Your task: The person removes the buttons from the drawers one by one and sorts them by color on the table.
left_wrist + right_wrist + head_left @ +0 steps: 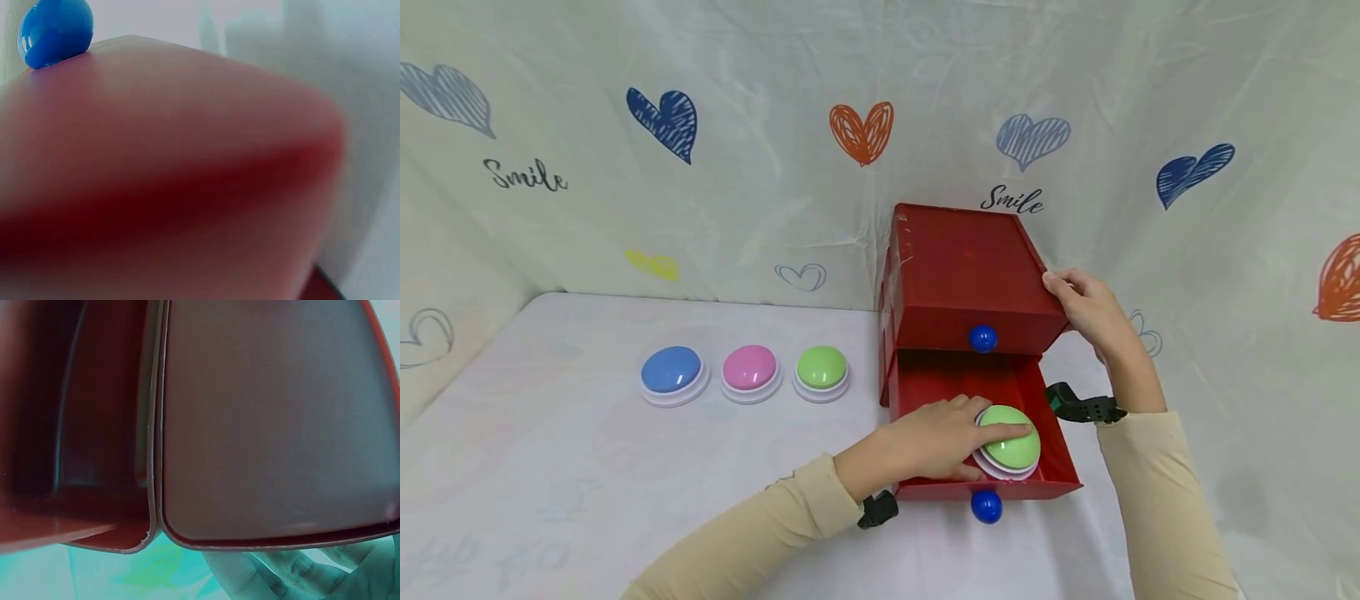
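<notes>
The head view is bright and evenly lit, crisp through the middle, with the pale table [580, 475] slightly washed out. Small white glints on the pink button [749, 367] and the drawer's green button [1018, 446] suggest light from above. The red drawer unit [962, 258] darkens inside beneath its top section, and a soft grey shadow falls on the table below. In the left wrist view, a close red surface [156, 144] blurs into haze, while the blue knob [56, 31] looks sharper and carries bright reflections. The right wrist view is dimmer, deeply shadowed at left, its right hand [312, 575] tinted teal against a washed-out turquoise background.
</notes>
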A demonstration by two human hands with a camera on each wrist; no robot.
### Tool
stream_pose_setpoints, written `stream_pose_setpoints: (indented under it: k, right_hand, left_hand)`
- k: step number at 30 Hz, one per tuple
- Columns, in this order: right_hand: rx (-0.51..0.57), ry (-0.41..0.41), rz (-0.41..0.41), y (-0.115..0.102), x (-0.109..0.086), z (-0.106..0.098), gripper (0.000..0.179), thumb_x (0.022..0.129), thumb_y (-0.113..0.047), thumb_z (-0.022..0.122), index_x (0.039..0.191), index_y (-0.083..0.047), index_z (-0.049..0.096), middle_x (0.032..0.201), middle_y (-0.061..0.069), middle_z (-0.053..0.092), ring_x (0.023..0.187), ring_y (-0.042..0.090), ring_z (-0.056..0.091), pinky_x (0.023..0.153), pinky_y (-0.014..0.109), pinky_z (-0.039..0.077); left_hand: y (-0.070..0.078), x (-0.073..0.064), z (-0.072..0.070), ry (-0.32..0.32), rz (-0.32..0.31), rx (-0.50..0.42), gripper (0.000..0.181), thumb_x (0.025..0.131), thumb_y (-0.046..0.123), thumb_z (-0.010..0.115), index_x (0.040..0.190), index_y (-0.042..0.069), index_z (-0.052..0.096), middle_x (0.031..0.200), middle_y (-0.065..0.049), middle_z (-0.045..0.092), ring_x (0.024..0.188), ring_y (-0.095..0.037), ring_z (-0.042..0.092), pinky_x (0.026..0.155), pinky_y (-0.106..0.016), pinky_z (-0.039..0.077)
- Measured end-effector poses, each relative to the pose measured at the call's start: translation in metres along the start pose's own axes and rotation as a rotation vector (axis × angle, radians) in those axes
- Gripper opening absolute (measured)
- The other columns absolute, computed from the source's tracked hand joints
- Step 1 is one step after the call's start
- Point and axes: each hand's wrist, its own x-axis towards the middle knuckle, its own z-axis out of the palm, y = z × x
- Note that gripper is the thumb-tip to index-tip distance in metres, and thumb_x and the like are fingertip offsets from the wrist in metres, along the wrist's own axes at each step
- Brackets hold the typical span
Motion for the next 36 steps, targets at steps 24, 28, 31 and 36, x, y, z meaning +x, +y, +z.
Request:
stream_pose_setpoints:
  k: [24,28,31,36]
  right_hand:
    - [0.015,-0.006,0.002,-0.0016,-0.0023,-0.0011,0.06,0.097,-0.046,0.034,0.133,0.001,0.04,0.118,0.023,0.049,0.074,0.005,0.058,0.065,0.017,0.051]
    - [0.008,-0.002,-0.008,-0.0013,-0.0022,-0.0009,0.06,0.097,-0.046,0.034,0.133,0.002,0.041,0.118,0.024,0.05,0.074,0.005,0.057,0.065,0.017,0.051]
    - [-0.002,0.001,-0.014,-0.0007,-0.002,-0.0009,0.06,0.097,-0.046,0.034,0.133,0.002,0.04,0.119,0.025,0.05,0.076,0.007,0.057,0.065,0.017,0.051]
    - [-0.005,0.001,-0.017,0.0008,-0.0016,-0.0008,0.061,0.097,-0.047,0.034,0.133,0.001,0.039,0.12,0.025,0.049,0.078,0.009,0.057,0.066,0.017,0.051]
  left_hand:
    - [0.0011,0.0002,0.0007,0.059,-0.001,0.026,0.062,0.078,0.047,0.069,0.133,0.036,0.041,0.125,0.0,0.05,0.112,-0.013,0.047,0.083,-0.023,0.05]
    - [0.0007,0.0,0.001,0.07,0.009,0.023,0.059,0.079,0.046,0.068,0.131,0.035,0.042,0.125,0.0,0.051,0.112,-0.013,0.048,0.083,-0.023,0.049]
    - [0.0003,-0.0001,0.001,0.08,0.018,0.03,0.058,0.079,0.047,0.068,0.131,0.035,0.043,0.126,0.001,0.051,0.111,-0.013,0.048,0.084,-0.023,0.049]
    - [0.0004,-0.0012,0.0001,0.097,0.023,0.059,0.06,0.078,0.047,0.069,0.131,0.035,0.044,0.125,0.0,0.052,0.111,-0.013,0.05,0.085,-0.024,0.049]
